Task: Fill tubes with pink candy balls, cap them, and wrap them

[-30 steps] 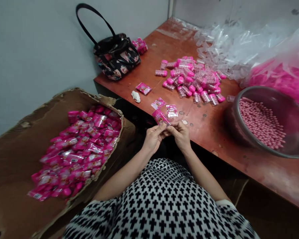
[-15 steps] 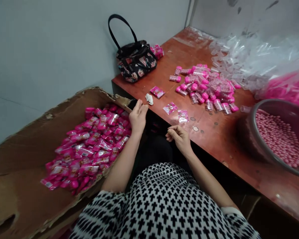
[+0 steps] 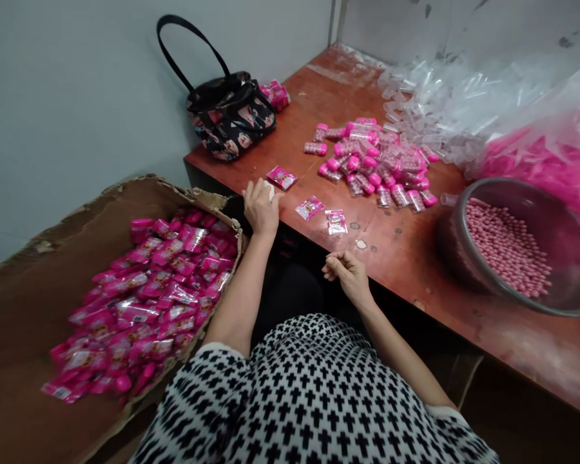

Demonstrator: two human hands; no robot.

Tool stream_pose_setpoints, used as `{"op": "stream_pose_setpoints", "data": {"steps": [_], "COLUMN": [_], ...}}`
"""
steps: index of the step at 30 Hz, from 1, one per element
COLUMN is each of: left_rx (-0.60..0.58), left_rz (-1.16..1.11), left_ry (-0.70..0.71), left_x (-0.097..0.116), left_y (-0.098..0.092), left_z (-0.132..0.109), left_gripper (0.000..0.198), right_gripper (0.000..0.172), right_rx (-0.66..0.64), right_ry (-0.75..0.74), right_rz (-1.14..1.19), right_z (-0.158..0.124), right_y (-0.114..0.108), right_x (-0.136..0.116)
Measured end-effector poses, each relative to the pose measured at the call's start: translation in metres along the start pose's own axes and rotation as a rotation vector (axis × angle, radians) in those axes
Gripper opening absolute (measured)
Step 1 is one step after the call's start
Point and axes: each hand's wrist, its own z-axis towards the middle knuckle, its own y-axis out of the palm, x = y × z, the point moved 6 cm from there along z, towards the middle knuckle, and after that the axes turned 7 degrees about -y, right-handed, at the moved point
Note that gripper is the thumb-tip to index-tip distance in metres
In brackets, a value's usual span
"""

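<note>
My left hand (image 3: 260, 207) reaches to the near edge of the red-brown table (image 3: 396, 258), its fingers curled over a small white wad (image 3: 270, 191) that shows between them. A pink sachet (image 3: 281, 176) lies just beyond that hand, and two more sachets (image 3: 310, 207) (image 3: 336, 221) lie to its right. My right hand (image 3: 348, 270) hovers in front of the table edge above my lap, its fingers curled in a loose pinch with nothing visible in them. A torn cardboard box (image 3: 125, 188) full of pink packets (image 3: 149, 290) sits to my left.
A heap of pink-capped tubes (image 3: 377, 161) lies mid-table. A metal bowl (image 3: 457, 200) of pink beads stands at the right. Clear bags of empty tubes (image 3: 444, 96) and pink caps (image 3: 536, 154) lie behind it. A black floral handbag (image 3: 229, 116) stands at the far left corner.
The pink packet both hands held a second ago is gone from them. My left hand swung toward the box, then onto the white wad at the table edge. My right hand stayed put.
</note>
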Motion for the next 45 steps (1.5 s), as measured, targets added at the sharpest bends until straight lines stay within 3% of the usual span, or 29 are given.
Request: {"op": "stream_pose_setpoints", "data": {"steps": [1, 3, 6, 10, 14, 16, 19, 21, 24, 27, 30, 33, 36, 40, 45], "left_rx": [-0.006, -0.129, -0.289, -0.265, -0.238, -0.272, -0.358, -0.416, -0.61, -0.799, -0.78, -0.738, -0.712, -0.628, -0.58], "left_rz": [-0.009, -0.028, 0.034, 0.067, -0.057, -0.158, -0.416, -0.653, -0.921, -0.994, -0.994, -1.012, -1.079, -1.155, -1.249], "left_ry": [0.096, 0.293, 0.415, 0.393, 0.399, 0.391, 0.231, -0.04, -0.455, -0.608, -0.691, -0.787, -0.872, -0.955, -1.022], "left_x": [0.014, 0.045, 0.074, 0.078, 0.076, 0.08, 0.085, 0.08, 0.074, 0.075, 0.071, 0.066, 0.064, 0.059, 0.061], "left_y": [0.001, 0.016, 0.046, 0.065, 0.058, 0.049, 0.036, 0.031, 0.041, 0.051, 0.054, 0.055, 0.054, 0.05, 0.048], "left_z": [-0.013, -0.046, -0.088, -0.1, -0.101, -0.106, -0.112, -0.112, -0.118, -0.124, -0.127, -0.131, -0.134, -0.131, -0.129], "left_gripper": [0.042, 0.041, 0.036, 0.025, 0.022, 0.023, 0.027, 0.038, 0.038, 0.034, 0.029, 0.025, 0.024, 0.025, 0.017], "right_gripper": [0.025, 0.025, 0.026, 0.026, 0.032, 0.038, 0.041, 0.041, 0.041, 0.039, 0.028, 0.031, 0.044, 0.045, 0.044], "right_rx": [0.01, 0.03, 0.044, 0.114, 0.255, 0.23, 0.163, 0.142, 0.078, -0.024, 0.021, 0.285, 0.394, 0.3, 0.258], "right_ry": [0.001, 0.0, -0.013, -0.087, -0.176, -0.129, -0.073, -0.077, -0.08, -0.075, -0.135, -0.182, -0.032, 0.069, 0.051], "right_rz": [0.003, 0.007, -0.003, -0.068, -0.184, -0.154, -0.049, -0.017, -0.044, -0.171, -0.49, -1.006, -1.34, -1.472, -1.451], "right_z": [0.0, -0.001, -0.002, 0.007, 0.037, 0.055, 0.071, 0.074, 0.073, 0.076, 0.089, 0.11, 0.131, 0.145, 0.129], "right_y": [-0.004, -0.01, -0.018, -0.036, -0.061, -0.063, -0.057, -0.052, -0.046, -0.047, -0.066, -0.097, -0.117, -0.122, -0.135], "right_x": [0.0, -0.001, -0.006, -0.017, -0.026, -0.025, -0.028, -0.034, -0.038, -0.037, -0.046, -0.068, -0.076, -0.07, -0.068]}}
